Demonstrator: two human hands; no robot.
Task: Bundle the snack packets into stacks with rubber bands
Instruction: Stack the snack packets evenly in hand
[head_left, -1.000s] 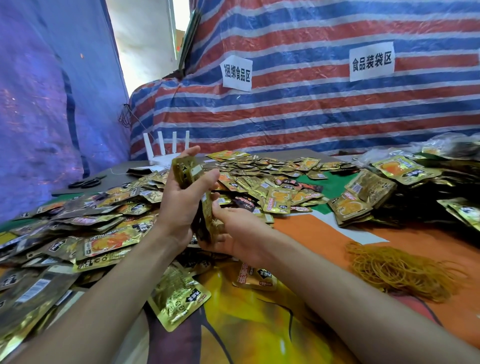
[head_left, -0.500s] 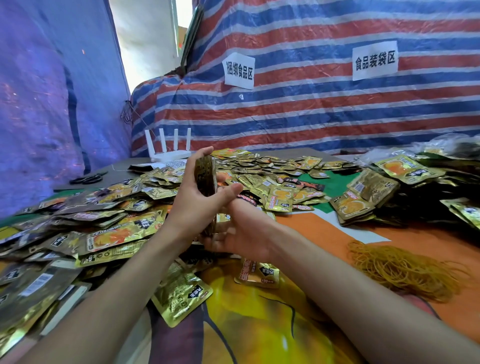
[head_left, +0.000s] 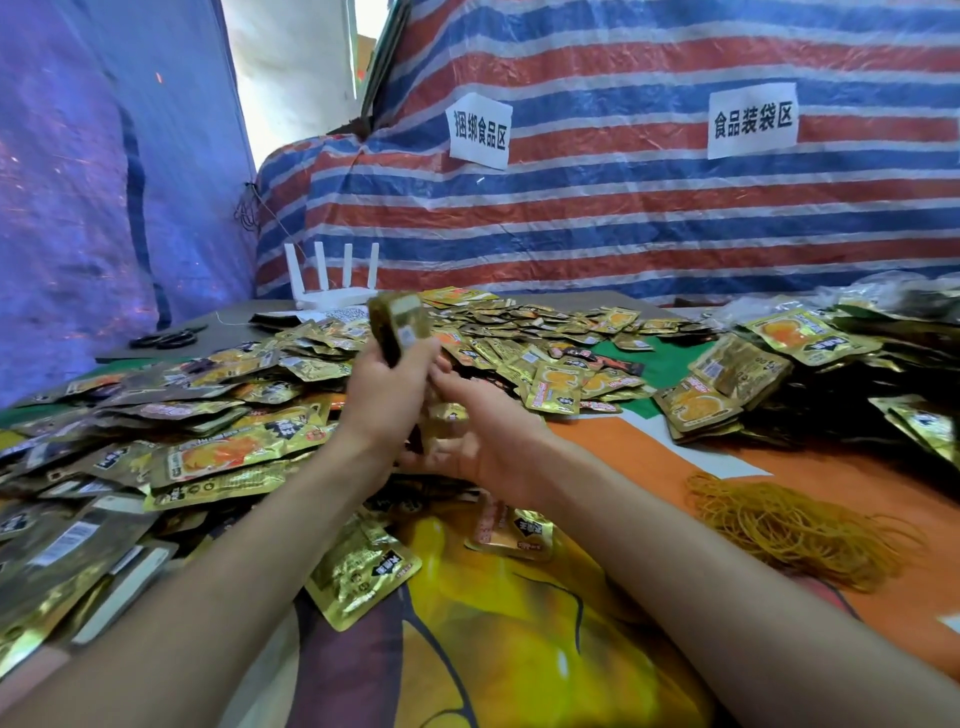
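Many packets (head_left: 223, 457) covering printed tablecloth (head_left: 519, 649), striped tarp (head_left: 623, 218) behind

Two bare forearms (head_left: 234, 545) — unsleeved as far as shown; left hand (head_left: 387, 400) and right hand (head_left: 493, 436) likewise bare.

Left paper sign (head_left: 480, 130): is reading 捆绑食品区 in black on white; is hanging on the striped tarpaulin (head_left: 623, 218).
Right paper sign (head_left: 752, 120): is reading 食品装袋区 in black on white; is hanging on the same tarpaulin.
Snack packets (head_left: 795, 335): are carrying black badges with white characters beside an orange picture; the characters are showing too blurred to read.
Packet backs (head_left: 67, 540): are bearing white barcode stickers; the digits are not resolving.
Raised stack of snack packets (head_left: 402, 325): is showing a small white sticker, unreadable.
Printed sheet (head_left: 340, 314) by the white router (head_left: 332, 291): is showing a dense black-and-white pattern, illegible.
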